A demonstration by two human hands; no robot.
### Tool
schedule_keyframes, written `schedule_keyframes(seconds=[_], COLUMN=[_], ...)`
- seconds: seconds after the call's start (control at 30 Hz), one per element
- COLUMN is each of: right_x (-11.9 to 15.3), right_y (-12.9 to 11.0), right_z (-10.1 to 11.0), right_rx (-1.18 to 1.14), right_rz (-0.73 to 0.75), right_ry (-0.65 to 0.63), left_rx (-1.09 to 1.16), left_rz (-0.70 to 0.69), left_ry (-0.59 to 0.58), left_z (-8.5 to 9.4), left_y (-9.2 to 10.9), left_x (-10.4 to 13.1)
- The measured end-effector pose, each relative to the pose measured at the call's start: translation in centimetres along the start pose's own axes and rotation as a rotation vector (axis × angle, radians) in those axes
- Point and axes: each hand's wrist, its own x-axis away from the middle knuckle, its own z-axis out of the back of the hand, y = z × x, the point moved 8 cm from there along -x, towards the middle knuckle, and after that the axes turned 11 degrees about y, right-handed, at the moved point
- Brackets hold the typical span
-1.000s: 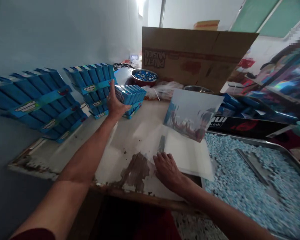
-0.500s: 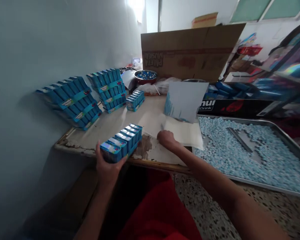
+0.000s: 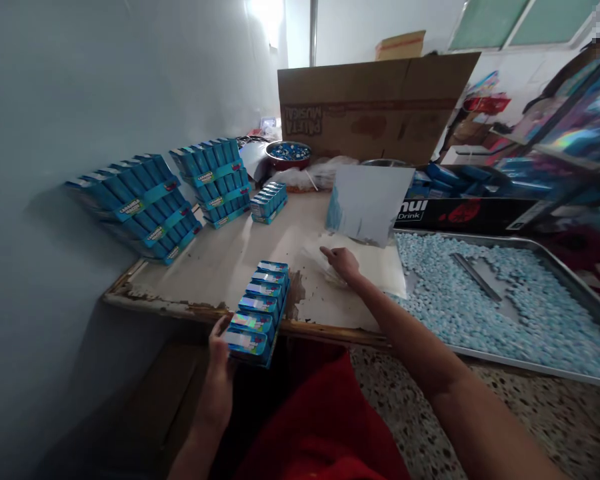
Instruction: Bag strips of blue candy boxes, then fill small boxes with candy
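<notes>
Pack [image 3: 258, 305] — left grip [image 3: 221, 357], near end

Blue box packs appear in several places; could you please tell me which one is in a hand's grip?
The nearest pack, in the grip of the left hand at the table edge; the single pack and two stacks farther back are untouched.

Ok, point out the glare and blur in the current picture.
Head view, top: a blown-out light; head view, lower middle: pale glare on top of the blue boxes in the left hand; head view, far right: colourful items look smeared.
</notes>
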Motion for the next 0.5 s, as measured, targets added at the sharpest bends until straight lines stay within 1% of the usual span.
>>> schedule_keyframes(seconds=[0.07,0.13,0.17,0.23,0.27,0.33,0.37,0.4,0.43,0.5], right_x=[-0.2,-0.2,-0.1,0.0,0.0,-0.3,-0.7,-1.3,-2.0,-3.2], right_y=[0.2,0.3,0.3,0.5,0.7,0.9,0.8,0.6,0.1,-2.0], right_z=[-0.2,-0.6,-0.7,-0.8,-0.7,0.0,0.8,1.8,3.3,7.2], right_rx=[-0.064,-0.125,-0.163,-0.228,-0.257,-0.331,-0.376,-0.422,-0.459,-0.474], right_rz=[-0.003,0.013,0.016,0.013,0.004,-0.030,-0.046,-0.057,-0.053,0.017], right_ry=[-0.041,-0.135,-0.186,-0.270,-0.294,-0.291,-0.254,-0.185,-0.079,0.216], left_rx=[0.004,-0.039,-0.059,-0.045,-0.029,-0.004,0.006,0.017,0.029,0.062], left_rz=[0.194,0.380,0.440,0.517,0.538,0.543,0.533,0.518,0.503,0.492], left_ry=[-0.038,-0.144,-0.204,-0.292,-0.303,-0.290,-0.281,-0.264,-0.245,-0.221], left_z=[1.0,0.9,0.7,-0.1,-0.4,-0.7,-0.8,-0.7,-0.6,-0.1], left_y=[0.0,-0.1,0.0,0.3,0.4,0.4,0.3,0.0,-0.5,-1.8], left_x=[-1.2,-2.0,-2.2,-2.3,-2.1,-1.6,-1.2,-0.8,-0.4,0.6])
